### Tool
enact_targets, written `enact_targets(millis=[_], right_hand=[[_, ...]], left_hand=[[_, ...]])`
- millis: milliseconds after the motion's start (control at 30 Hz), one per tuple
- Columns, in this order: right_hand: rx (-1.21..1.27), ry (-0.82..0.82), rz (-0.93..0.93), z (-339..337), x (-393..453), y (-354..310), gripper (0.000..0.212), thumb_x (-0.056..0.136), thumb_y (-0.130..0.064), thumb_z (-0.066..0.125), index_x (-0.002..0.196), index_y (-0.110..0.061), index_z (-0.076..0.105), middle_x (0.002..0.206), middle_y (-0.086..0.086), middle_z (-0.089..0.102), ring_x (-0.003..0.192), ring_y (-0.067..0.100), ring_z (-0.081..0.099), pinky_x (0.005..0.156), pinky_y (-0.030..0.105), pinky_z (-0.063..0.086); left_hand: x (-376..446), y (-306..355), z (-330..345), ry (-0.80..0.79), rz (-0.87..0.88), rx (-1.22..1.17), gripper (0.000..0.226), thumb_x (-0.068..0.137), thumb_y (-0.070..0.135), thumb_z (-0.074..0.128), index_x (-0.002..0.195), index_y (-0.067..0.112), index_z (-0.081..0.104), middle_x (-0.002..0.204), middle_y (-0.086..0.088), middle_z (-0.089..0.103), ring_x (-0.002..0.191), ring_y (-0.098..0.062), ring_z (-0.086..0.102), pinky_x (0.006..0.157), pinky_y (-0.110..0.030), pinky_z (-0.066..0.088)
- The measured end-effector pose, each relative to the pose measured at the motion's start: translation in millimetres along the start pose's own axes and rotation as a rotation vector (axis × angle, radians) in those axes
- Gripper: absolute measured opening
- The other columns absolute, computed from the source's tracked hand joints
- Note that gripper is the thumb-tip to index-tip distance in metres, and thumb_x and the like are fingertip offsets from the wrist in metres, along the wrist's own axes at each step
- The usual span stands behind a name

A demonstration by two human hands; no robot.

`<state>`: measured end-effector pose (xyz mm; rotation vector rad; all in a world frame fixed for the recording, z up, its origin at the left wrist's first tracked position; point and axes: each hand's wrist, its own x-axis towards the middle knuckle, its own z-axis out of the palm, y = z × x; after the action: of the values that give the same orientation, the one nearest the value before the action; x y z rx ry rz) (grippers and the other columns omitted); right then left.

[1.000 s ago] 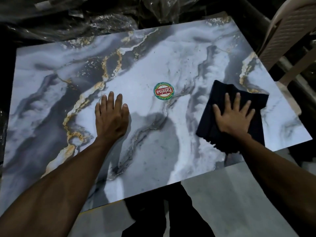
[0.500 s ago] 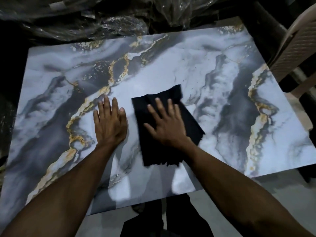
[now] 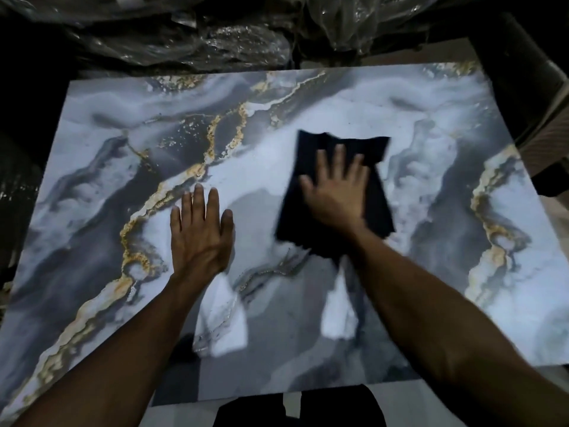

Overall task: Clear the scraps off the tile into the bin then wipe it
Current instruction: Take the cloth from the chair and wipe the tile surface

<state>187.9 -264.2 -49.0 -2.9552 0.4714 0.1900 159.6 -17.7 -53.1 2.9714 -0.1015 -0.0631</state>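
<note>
Marbled grey-white tile (image 3: 431, 124) with gold veins fills the view. Left hand (image 3: 200, 235) lies flat on it, palm down, fingers straight and close together, left of centre. Right hand (image 3: 338, 192) — fingers spread wide — presses a black cloth (image 3: 378, 204) flat near the tile's centre, toward the far edge. Cloth edges blurred. Crumpled clear plastic sheeting (image 3: 215, 35) lies beyond the far edge.

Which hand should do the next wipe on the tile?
The right hand. It already lies flat on the black cloth in the middle of the tile, so it can probably just slide on. The left hand rests flat on bare tile, touching no cloth.
</note>
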Motion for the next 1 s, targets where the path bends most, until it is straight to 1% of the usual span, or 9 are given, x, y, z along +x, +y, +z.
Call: enact_targets(millis=[133,233,300,367,433,500,667,833,1000], right_hand=[[-0.005,-0.054,-0.365,19,-35,-84,0.07,0.094,-0.06,0.032,0.155,-0.026,0.019,0.164,0.012,0.004,0.147,0.047,-0.003,0.116,0.056,-0.008],[-0.019,-0.055,-0.457,16,-39,-70,0.071,0.093,-0.065,0.032,0.154,-0.033,0.019,0.165,0.006,0.003,0.149,0.042,-0.002,0.118,0.055,-0.007],[-0.019,-0.043,-0.351,10,-26,-33,0.071,0.09,-0.071,0.03,0.153,-0.04,0.017,0.165,0.002,0.003,0.149,0.042,-0.001,0.116,0.06,-0.005],[-0.012,-0.019,-0.138,-2,-6,18,0.073,0.087,-0.076,0.025,0.152,-0.045,0.013,0.164,0.0,0.001,0.148,0.044,-0.001,0.111,0.067,-0.005],[-0.011,-0.055,0.08,-16,18,74,0.076,0.084,-0.081,0.018,0.152,-0.047,0.004,0.164,-0.002,-0.007,0.148,0.043,-0.008,0.109,0.072,-0.006],[0.009,-0.081,0.23,-30,38,119,0.079,0.083,-0.083,0.013,0.152,-0.047,0.0,0.163,-0.002,-0.013,0.147,0.042,-0.013,0.109,0.073,-0.007],[0.031,-0.08,0.269,-37,85,128,0.079,0.087,-0.078,0.011,0.154,-0.038,-0.002,0.163,0.004,-0.015,0.145,0.046,-0.015,0.111,0.069,-0.009],[0.019,0.016,-0.053,-20,97,22,0.072,0.093,-0.063,0.027,0.155,-0.029,0.014,0.163,0.012,0.001,0.145,0.051,-0.005,0.115,0.063,-0.005],[0.024,-0.097,-0.448,-8,72,-47,0.07,0.095,-0.061,0.026,0.155,-0.03,0.009,0.164,0.006,-0.007,0.147,0.042,-0.015,0.116,0.056,-0.013]], left_hand=[[-2,0,0,0.037,0.003,-0.001,0.065,0.098,0.045,0.004,0.15,0.016,0.031,0.158,-0.011,0.027,0.146,-0.03,0.022,0.119,-0.047,0.015],[3,4,-5,0.081,-0.029,-0.02,0.062,0.098,0.042,0.009,0.141,0.013,0.043,0.15,-0.012,0.041,0.139,-0.031,0.036,0.114,-0.047,0.026],[12,15,-11,0.127,-0.049,0.017,0.052,0.099,0.038,0.017,0.129,0.011,0.049,0.133,-0.015,0.052,0.121,-0.034,0.047,0.099,-0.046,0.037],[25,28,-15,0.136,-0.056,0.051,0.046,0.097,0.037,0.022,0.123,0.009,0.049,0.122,-0.017,0.054,0.11,-0.036,0.048,0.092,-0.045,0.038],[45,41,-16,0.09,-0.013,0.051,0.051,0.097,0.04,0.02,0.129,0.01,0.046,0.13,-0.018,0.05,0.119,-0.037,0.045,0.1,-0.048,0.036],[68,51,-11,0.037,0.047,0.011,0.06,0.098,0.045,0.013,0.142,0.013,0.038,0.149,-0.017,0.037,0.138,-0.036,0.032,0.114,-0.049,0.023],[95,62,3,-0.002,0.09,0.005,0.07,0.097,0.053,0.005,0.152,0.013,0.023,0.16,-0.01,0.021,0.149,-0.029,0.014,0.121,-0.044,0.009],[95,65,7,0.019,0.022,-0.012,0.07,0.096,0.05,0.003,0.154,0.013,0.018,0.162,-0.004,0.016,0.15,-0.019,0.01,0.122,-0.037,0.004],[95,62,7,0.037,0.012,-0.075,0.069,0.097,0.045,0.002,0.153,0.009,0.021,0.161,-0.005,0.018,0.149,-0.017,0.011,0.122,-0.038,0.007]])
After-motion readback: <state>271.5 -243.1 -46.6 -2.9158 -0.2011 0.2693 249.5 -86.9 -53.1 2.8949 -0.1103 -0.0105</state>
